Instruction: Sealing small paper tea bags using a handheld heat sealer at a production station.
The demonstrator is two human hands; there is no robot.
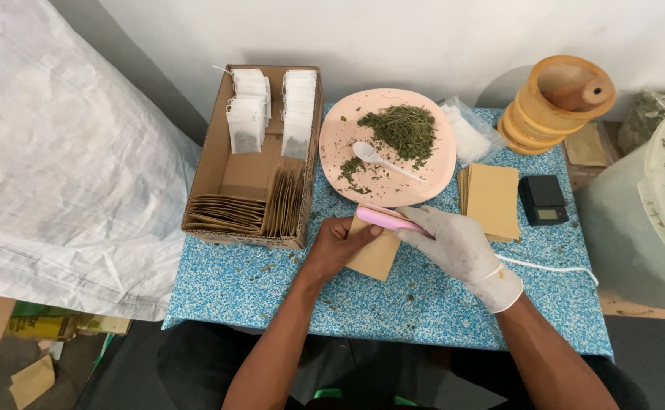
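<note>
A bare left hand [338, 244] grips a small brown paper envelope [375, 254] on the blue table [256, 285], just in front of the pink plate [431, 171]. The gloved right hand [458, 244] clasps a pink tool [389, 220] over the envelope's top edge. Dried green herbs [404, 129] and a white spoon [370, 154] lie on the plate. Left of the plate sits a cardboard box [218, 159] of packets.

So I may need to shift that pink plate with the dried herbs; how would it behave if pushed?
The pink plate looks rigid and would probably slide flat. Its loose herb heap may scatter, and the white spoon could shift.
</note>
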